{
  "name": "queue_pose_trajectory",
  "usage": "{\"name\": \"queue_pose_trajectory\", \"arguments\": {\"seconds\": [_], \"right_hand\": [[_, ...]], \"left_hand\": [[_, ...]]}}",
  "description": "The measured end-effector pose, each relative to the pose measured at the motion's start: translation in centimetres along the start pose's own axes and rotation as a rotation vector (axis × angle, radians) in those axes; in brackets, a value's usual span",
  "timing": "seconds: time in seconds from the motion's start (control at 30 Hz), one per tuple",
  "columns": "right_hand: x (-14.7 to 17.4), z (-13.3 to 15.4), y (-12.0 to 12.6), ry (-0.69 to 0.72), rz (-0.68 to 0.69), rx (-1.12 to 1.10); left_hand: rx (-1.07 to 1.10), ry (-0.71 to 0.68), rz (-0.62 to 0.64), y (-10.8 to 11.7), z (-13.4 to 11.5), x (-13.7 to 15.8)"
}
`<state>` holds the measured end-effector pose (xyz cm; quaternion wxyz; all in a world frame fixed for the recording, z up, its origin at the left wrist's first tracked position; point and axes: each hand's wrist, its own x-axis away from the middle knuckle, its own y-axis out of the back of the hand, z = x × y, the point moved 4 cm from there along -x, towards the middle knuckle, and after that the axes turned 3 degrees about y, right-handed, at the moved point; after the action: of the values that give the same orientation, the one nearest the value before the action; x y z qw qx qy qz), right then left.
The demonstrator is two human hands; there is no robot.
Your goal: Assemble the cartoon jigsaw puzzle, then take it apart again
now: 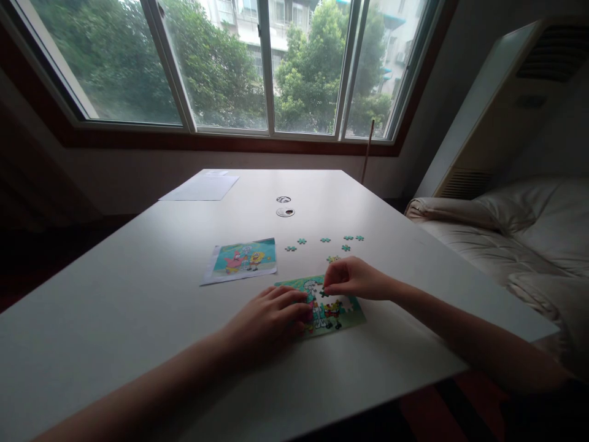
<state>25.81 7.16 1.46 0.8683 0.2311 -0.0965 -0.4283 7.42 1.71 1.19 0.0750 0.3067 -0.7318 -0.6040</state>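
A partly filled jigsaw puzzle (352,320) with cartoon figures lies on the white table. My left hand (283,310) rests flat over the puzzle's left part, fingers stretched out, and covers some of the picture. Above the puzzle's upper middle, my right hand (347,277) pinches a small green puzzle piece (324,293) between thumb and fingertips. Pale gaps show in the puzzle beside and below that piece. Just beyond my right hand lies a loose yellow-green piece (332,259), and several more loose pieces (325,240) are spread farther back.
Left of the puzzle lies a printed picture sheet (246,258) with the same cartoon figures. Two round discs (285,212) sit farther back on the white table (138,258). Paper sheets (200,187) lie at the far left corner. A pale sofa (460,224) stands to the right.
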Motion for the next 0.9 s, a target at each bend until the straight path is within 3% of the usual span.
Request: {"name": "queue_pose_trajectory", "arguments": {"seconds": [0.3,0.9], "right_hand": [[-0.1,-0.4,-1.1,-0.009,-0.015,-0.063],[0.2,0.5,-1.5,0.04,-0.134,0.422]], "left_hand": [[-0.011,-0.024,-0.036,-0.3,0.3,0.0],[-0.007,-0.017,-0.022,-0.4,0.3,0.0]]}}
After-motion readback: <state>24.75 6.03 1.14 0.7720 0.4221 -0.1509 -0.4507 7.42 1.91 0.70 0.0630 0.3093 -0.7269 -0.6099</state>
